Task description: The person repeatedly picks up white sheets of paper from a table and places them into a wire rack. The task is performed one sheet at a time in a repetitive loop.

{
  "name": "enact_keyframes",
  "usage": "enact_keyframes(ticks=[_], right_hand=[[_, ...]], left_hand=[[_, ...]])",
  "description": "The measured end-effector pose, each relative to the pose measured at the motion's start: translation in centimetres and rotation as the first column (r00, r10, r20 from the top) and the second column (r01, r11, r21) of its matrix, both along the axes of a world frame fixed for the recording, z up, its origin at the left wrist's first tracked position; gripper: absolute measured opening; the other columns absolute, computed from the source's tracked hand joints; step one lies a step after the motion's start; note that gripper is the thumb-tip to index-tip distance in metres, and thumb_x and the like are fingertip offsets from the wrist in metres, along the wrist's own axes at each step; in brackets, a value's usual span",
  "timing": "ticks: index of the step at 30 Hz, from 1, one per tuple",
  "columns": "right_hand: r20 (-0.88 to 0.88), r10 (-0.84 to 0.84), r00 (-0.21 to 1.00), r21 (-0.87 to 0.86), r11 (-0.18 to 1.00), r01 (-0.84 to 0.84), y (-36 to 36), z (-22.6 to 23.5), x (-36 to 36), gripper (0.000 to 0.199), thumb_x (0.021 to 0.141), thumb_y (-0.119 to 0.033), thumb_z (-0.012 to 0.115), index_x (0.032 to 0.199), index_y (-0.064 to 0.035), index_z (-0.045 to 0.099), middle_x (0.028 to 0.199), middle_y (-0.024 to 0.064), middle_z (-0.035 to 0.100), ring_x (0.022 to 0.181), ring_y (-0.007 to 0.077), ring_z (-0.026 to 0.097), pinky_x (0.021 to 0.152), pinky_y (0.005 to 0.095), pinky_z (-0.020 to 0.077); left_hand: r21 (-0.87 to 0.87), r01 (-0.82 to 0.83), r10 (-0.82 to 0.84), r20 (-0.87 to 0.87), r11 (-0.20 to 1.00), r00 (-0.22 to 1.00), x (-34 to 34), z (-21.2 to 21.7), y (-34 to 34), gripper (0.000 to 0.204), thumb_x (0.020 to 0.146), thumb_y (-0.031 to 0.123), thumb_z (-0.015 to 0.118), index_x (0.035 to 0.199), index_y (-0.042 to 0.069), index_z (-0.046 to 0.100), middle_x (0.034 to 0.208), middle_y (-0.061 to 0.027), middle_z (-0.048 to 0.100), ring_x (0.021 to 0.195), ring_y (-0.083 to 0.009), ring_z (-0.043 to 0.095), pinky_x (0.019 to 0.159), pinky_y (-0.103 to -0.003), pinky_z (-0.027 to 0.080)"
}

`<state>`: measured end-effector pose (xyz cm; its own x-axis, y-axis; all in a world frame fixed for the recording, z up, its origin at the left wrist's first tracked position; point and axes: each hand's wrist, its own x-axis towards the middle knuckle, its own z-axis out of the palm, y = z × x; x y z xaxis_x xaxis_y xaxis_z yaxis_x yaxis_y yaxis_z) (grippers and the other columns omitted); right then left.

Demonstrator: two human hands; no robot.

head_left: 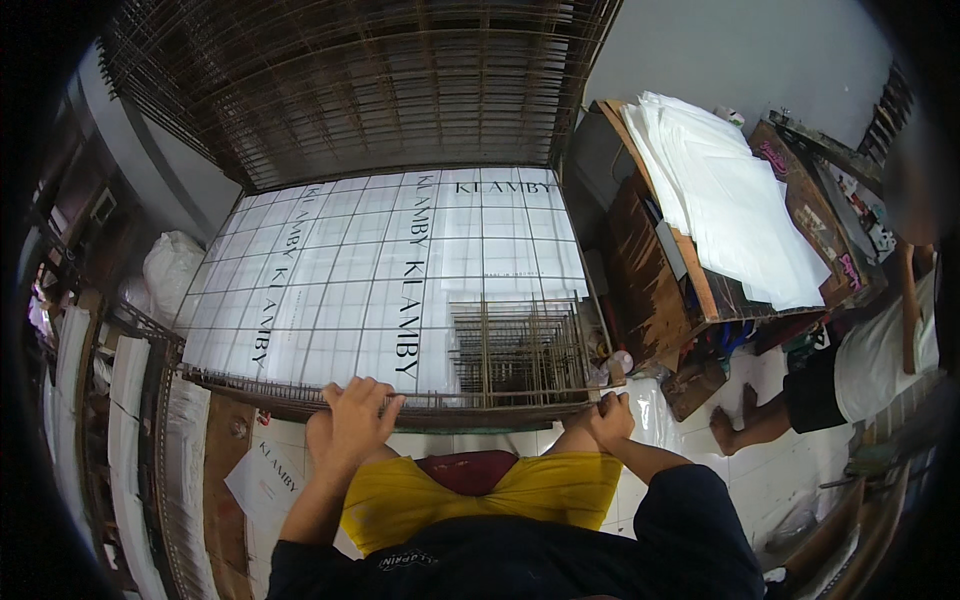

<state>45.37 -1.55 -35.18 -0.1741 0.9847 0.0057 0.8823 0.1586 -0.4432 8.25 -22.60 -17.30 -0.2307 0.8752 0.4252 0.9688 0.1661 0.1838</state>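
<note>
A wide wire drying rack (pixel 350 330) lies in front of me, its grid over several white printed sheets (pixel 335 245) with large black lettering. My left hand (pixel 355 420) is at the rack's front edge, fingers bent over the bar and thumb out to the side. At the front right corner, my right hand (pixel 608 420) is closed on the rack's edge, just below a small wooden piece (pixel 617 373). Its fingertips are partly hidden. Between the hands, near the right corner, no sheet covers the stacked wire grids (pixel 520 350).
More wire shelves (pixel 350 80) stand raised behind the rack. A stack of white sheets (pixel 715 200) lies on a worn wooden cabinet (pixel 645 270) to the right. Another person (pixel 870 370) is at the far right. One printed sheet (pixel 265 487) lies low at left, near plastic bags (pixel 172 265).
</note>
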Motion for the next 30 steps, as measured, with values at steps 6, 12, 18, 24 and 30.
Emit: enact_keyframes(ticks=[6, 12, 18, 24, 30], right_hand=[[-0.098, -0.049, 0.994, 0.040, 0.998, 0.053, -0.1, 0.2, -0.7, 0.025, 0.078, -0.024, 0.060, 0.091, -0.0026, 0.057, 0.093, 0.0179, 0.053, 0.087, 0.0381, 0.055, 0.077, 0.0456, 0.0448], [-0.603, -0.179, 0.777, 0.099, 0.950, 0.296, 0.4, -4.2, 1.5, 0.011, 0.083, -0.011, 0.057, 0.086, -0.0002, 0.059, 0.077, 0.0117, 0.059, 0.073, 0.0241, 0.055, 0.069, 0.0337, 0.0445], [-0.767, -0.236, 0.597, 0.075, 0.891, 0.448, 0.8, -5.5, 2.3, 0.008, 0.088, -0.009, 0.058, 0.092, -0.0028, 0.058, 0.075, 0.0024, 0.055, 0.061, 0.0091, 0.047, 0.058, 0.0233, 0.0401], [-0.909, -0.302, 0.287, -0.115, 0.845, 0.523, 2.0, -1.6, 2.3, 0.008, 0.088, -0.009, 0.058, 0.095, -0.0056, 0.057, 0.073, 0.0010, 0.052, 0.055, 0.0056, 0.045, 0.045, 0.0190, 0.0372], [-0.967, 0.051, 0.250, 0.197, 0.774, 0.602, 8.2, 11.0, 6.5, 0.009, 0.090, -0.013, 0.058, 0.093, -0.0044, 0.057, 0.071, -0.0002, 0.051, 0.055, 0.0045, 0.044, 0.047, 0.0199, 0.0354]], left_hand=[[-0.010, -0.044, 0.045, 0.074, 0.999, 0.996, 0.4, -7.2, -0.9, 0.014, 0.077, 0.023, 0.066, 0.083, 0.011, 0.062, 0.077, -0.0018, 0.054, 0.077, -0.0211, 0.052, 0.077, -0.043, 0.028], [0.022, -0.061, 0.058, 0.107, 0.998, 0.993, 0.7, -8.7, -1.0, 0.021, 0.074, 0.024, 0.069, 0.089, 0.012, 0.062, 0.085, -0.0012, 0.055, 0.086, -0.0198, 0.051, 0.081, -0.043, 0.025], [0.178, -0.013, 0.011, 0.013, 0.984, 1.000, 1.4, -8.9, -2.8, 0.033, 0.069, 0.024, 0.073, 0.099, 0.015, 0.061, 0.101, -0.0012, 0.056, 0.100, -0.0199, 0.051, 0.086, -0.044, 0.024], [0.001, 0.178, -0.174, 0.197, 0.984, 0.965, 2.9, -10.6, -5.7, 0.030, 0.069, 0.017, 0.074, 0.096, 0.014, 0.061, 0.096, -0.0045, 0.058, 0.094, -0.0239, 0.055, 0.083, -0.042, 0.033], [-0.035, 0.413, -0.381, 0.326, 0.910, 0.865, 4.6, -12.7, -5.9, 0.027, 0.070, 0.013, 0.074, 0.094, 0.010, 0.061, 0.087, -0.0083, 0.061, 0.076, -0.0274, 0.059, 0.066, -0.037, 0.044]])
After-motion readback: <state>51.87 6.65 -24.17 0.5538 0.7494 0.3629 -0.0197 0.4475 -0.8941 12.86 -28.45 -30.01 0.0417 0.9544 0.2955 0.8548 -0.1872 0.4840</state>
